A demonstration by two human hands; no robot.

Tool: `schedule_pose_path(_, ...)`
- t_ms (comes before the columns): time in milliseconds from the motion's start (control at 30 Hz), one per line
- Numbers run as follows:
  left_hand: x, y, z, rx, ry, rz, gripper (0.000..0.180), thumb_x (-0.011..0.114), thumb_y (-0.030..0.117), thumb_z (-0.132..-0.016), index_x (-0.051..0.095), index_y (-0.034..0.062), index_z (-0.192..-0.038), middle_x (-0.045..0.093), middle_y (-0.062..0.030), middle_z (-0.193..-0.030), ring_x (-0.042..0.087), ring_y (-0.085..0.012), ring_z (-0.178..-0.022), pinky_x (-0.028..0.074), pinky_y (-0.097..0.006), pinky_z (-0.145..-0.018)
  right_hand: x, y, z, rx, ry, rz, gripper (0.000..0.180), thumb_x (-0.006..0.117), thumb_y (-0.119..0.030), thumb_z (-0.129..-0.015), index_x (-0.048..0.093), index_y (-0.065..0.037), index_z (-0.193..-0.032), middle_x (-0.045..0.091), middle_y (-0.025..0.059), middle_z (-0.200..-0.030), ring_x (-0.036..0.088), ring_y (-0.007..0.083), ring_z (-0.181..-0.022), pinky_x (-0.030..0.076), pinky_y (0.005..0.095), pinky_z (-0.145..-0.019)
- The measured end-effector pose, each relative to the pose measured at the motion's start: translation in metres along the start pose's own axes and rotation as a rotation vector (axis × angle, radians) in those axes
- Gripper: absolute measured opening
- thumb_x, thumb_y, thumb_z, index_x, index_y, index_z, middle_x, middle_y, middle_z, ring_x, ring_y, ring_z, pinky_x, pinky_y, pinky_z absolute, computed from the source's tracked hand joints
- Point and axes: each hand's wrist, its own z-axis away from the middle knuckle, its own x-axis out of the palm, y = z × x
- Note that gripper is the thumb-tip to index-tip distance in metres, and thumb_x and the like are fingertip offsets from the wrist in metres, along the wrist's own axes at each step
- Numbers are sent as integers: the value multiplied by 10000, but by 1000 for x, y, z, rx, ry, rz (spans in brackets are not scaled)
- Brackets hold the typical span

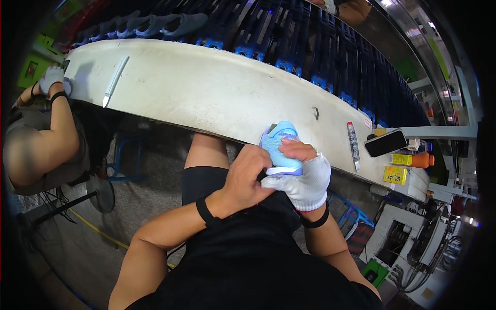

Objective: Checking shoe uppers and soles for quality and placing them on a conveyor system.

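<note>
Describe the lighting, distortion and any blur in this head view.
Head view: strong fisheye bending curves the long white workbench and darkens the rim. Light is even and bright on the bench, without harsh glare. The light-blue knit shoe, bare left hand and white-gloved right hand are sharp. The co-worker's face at far left is blurred.

Both forearms bent inward from the lower edge, hands meeting at centre. Left hand point(247, 178) bare, black band at the wrist, fingers curled in a grip. Right hand point(305, 178) in a white fingerless glove, bare fingertips point(297, 151) curled over the top.
</note>
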Motion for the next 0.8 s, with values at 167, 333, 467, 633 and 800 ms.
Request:
schedule_pose_path(167,-2,15,4,-27,72,92,430,914,-1,-761,610,39,-1063,613,-142,-966,606,-341,-854,493,-414,-746,3,-5,-1,-43,-36,80,736,1040,-549,-652,690,-65,-1081,795,121,-1103,793,336,-1068,614,424,-917)
schedule_pose_path(333,-9,2,7,179,33,103,381,862,-30,-772,631,33,-1069,609,-139,-940,602,-357,-821,504,-438,-743,-7,-7,-10,-56,-99,99,733,1027,-574,-654,698,-72,-1074,792,124,-1108,787,337,-1081,609,428,-927)
schedule_pose_path(467,-25,-14,-5,274,-92,47,307,875,29,-814,670,27,-1042,656,-138,-970,653,-358,-834,552,-447,-738,-19,4,-20,-65,-238,-115,660,1063,-442,-636,717,-96,-1079,801,106,-1140,784,331,-1085,607,441,-972)
schedule_pose_path(633,-30,-15,-16,203,-112,-20,396,946,239,-795,673,43,-1003,675,-125,-986,667,-344,-908,564,-440,-775,-24,17,-5,-143,-218,-179,517,1068,-171,-637,733,-113,-1027,823,77,-1110,785,304,-1078,610,449,-1006)
schedule_pose_path(800,-30,-18,-11,63,-190,10,381,939,245,-795,680,46,-994,703,-122,-1047,688,-344,-981,580,-437,-841,-18,24,-3,-142,-171,-256,535,1079,-262,-659,737,-106,-1041,824,92,-1103,781,322,-1068,605,457,-1000)
